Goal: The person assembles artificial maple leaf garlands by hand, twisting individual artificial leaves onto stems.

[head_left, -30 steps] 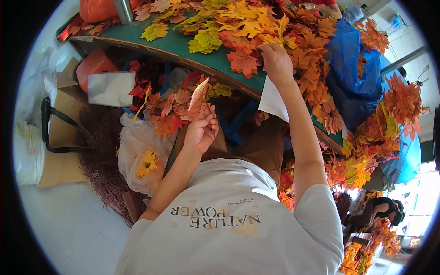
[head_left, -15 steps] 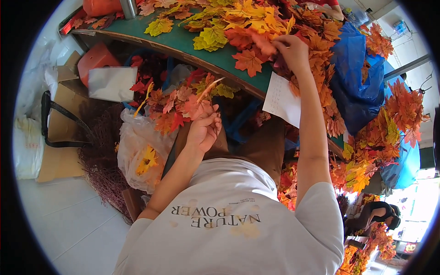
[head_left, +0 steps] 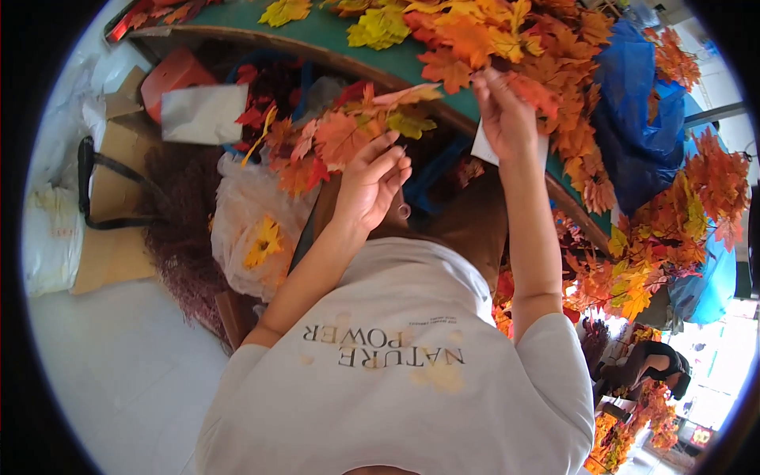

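Note:
My left hand (head_left: 370, 182) is closed in a pinch on a thin stem, whose small loop hangs below the fingers. Beside and above that hand is a spray of artificial maple leaves (head_left: 340, 138) in pink, orange and red, with a pale leaf stretching right. Over the table edge, my right hand (head_left: 507, 119) pinches an orange-red artificial maple leaf (head_left: 534, 93); its stalk is too small to make out. Just beyond lies a heap of orange and yellow maple leaves (head_left: 467, 39) on the green table (head_left: 324, 46). White paper (head_left: 484, 148) sits partly behind my right wrist.
Yellow-green leaves (head_left: 378, 28) lie on the table. A blue plastic bag (head_left: 633, 119) stands at the right, near hanging leaf bunches (head_left: 712, 186). At the left are a pale plastic bag (head_left: 253, 229), dark twiggy stems (head_left: 186, 245) and a cardboard box (head_left: 123, 198). Another person (head_left: 653, 364) is at lower right.
My right hand has drawn back from the heap toward me, with a leaf in its fingers. My left hand has risen slightly and shifted right. The whole view has shifted a little.

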Available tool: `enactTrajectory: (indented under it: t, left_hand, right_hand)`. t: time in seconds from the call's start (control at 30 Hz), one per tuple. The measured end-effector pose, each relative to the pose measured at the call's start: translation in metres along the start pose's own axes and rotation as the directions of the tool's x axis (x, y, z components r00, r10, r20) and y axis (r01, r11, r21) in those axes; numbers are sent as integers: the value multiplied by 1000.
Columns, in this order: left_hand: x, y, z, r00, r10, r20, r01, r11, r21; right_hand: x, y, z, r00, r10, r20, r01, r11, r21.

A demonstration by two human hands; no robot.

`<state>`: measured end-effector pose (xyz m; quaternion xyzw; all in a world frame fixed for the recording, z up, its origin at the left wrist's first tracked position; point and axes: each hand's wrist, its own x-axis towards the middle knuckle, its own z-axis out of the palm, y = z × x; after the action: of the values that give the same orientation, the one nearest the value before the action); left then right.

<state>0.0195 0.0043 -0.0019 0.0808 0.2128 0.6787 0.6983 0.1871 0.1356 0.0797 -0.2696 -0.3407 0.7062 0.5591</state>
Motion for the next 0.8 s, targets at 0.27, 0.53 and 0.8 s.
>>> enactTrajectory:
  t: [0.27,0.53,0.8]
  left_hand:
    - [-12,6,24,989,142,52,-148,978,148]
    - [-14,3,20,983,168,76,-181,958,223]
    - [-11,1,19,986,144,89,-161,958,236]
  right_hand:
    - [-75,77,12,989,144,37,-143,989,-34]
    - [-86,89,11,972,236,-7,-231,957,175]
    - [-85,91,7,978,205,42,-209,956,205]
